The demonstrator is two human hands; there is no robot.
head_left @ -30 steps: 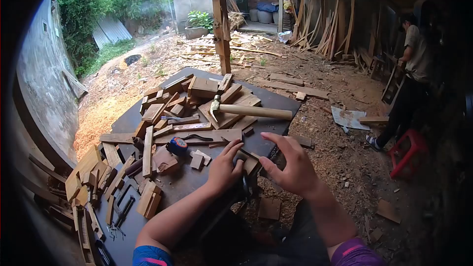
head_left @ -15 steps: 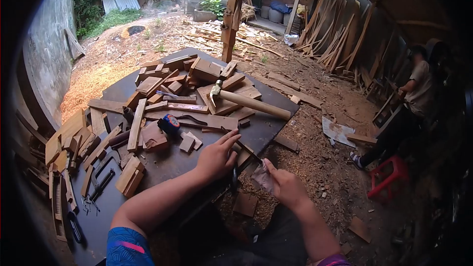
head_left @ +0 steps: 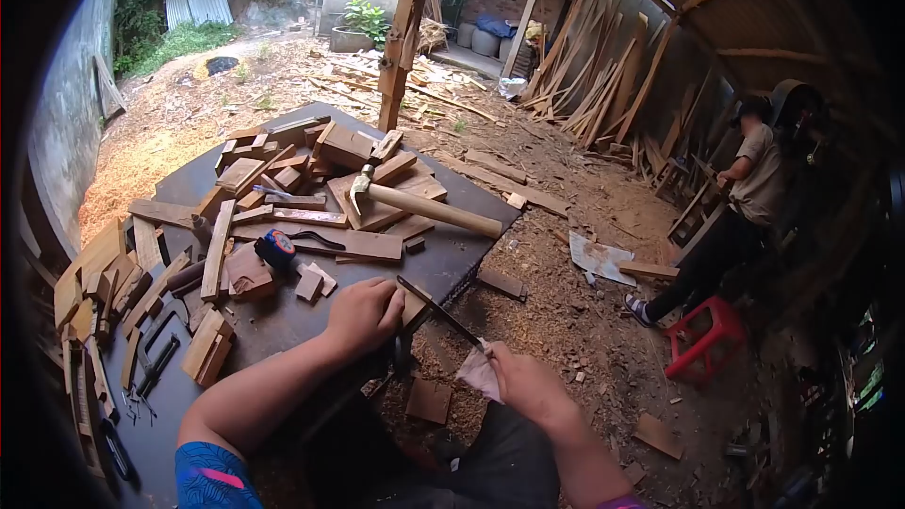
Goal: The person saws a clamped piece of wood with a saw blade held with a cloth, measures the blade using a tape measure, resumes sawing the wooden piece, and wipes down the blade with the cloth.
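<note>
My right hand (head_left: 530, 382) grips a long, thin, dark file (head_left: 441, 311) by its lower end, where a pale cloth (head_left: 481, 375) is bunched. The file's far tip points up and left, over a light wooden piece (head_left: 415, 304) at the table's near right edge. My left hand (head_left: 363, 318) is curled closed just left of that piece, apart from the file; whatever its fingers may hold is hidden. Ahead of it lie two small wood blocks (head_left: 309, 287), a blue tape measure (head_left: 276, 248) and a claw hammer (head_left: 429, 210) resting on boards.
Many wood offcuts (head_left: 250, 174) are piled on the dark table (head_left: 269, 344). A C-clamp (head_left: 151, 358) lies at the left. A wooden post (head_left: 401, 47) stands beyond the table. To the right are a red stool (head_left: 702, 339) and another person (head_left: 754, 170); shavings cover the ground.
My left hand has come off the file's far end and its stretched fingers have curled closed. The file now shows more of its length in my right hand. The view has turned slightly right.
</note>
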